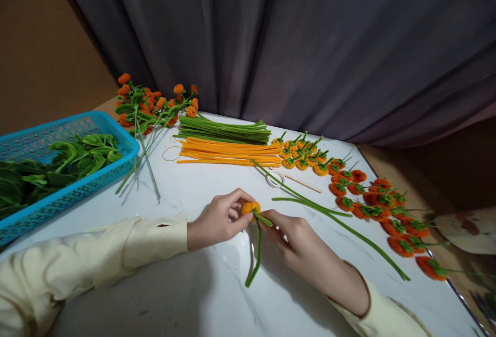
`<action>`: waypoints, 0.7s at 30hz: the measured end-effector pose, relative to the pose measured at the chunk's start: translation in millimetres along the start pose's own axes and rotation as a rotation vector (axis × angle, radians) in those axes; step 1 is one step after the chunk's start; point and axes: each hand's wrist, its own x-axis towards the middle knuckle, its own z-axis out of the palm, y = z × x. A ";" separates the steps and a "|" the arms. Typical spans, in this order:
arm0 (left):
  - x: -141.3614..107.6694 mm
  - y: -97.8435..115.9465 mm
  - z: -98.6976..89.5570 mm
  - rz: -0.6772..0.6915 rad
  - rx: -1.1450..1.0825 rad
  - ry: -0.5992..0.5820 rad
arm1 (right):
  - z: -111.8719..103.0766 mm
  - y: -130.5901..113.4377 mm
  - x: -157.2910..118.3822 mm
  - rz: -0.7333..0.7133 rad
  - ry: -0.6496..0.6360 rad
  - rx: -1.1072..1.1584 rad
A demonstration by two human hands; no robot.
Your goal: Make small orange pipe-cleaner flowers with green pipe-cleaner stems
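Note:
Between thumb and fingers, my left hand (pixel 221 219) holds a small yellow-orange fuzzy flower (pixel 251 207) above the white table. My right hand (pixel 296 239) pinches a green fuzzy stem (pixel 262 218) at the flower's underside, close to my left fingertips. A bent green length (pixel 256 262) hangs down from the flower between the two hands. Loose green stems (pixel 360 236) lie on the table behind and to the right of my right hand. Near them are a white tape ring (pixel 275 178) and a thin wooden stick (pixel 302 183).
A blue basket (pixel 73 192) of green leaves stands at left. Behind are orange flowers with stems (pixel 149 104), green stems (pixel 225 129) and orange strips (pixel 228 152). Yellow flower heads (pixel 302 153) and orange ones (pixel 377 198) line the right. A grey curtain (pixel 271 42) hangs behind.

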 end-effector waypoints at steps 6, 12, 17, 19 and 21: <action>0.3 3.9 -0.7 -0.003 0.018 -0.031 | -7.6 7.4 -2.2 -0.133 0.086 -0.098; 0.9 2.8 1.0 -0.051 0.032 -0.031 | -4.0 3.8 -0.4 -0.118 0.132 -0.041; 1.2 3.7 -1.8 -0.004 -0.016 -0.094 | -6.7 7.8 2.1 -0.095 0.103 0.016; 1.5 3.9 -2.7 -0.010 -0.058 -0.117 | -9.2 10.9 1.3 -0.131 0.093 0.010; 2.2 3.8 -2.5 -0.038 -0.092 -0.119 | -11.5 12.5 0.1 -0.172 0.069 -0.005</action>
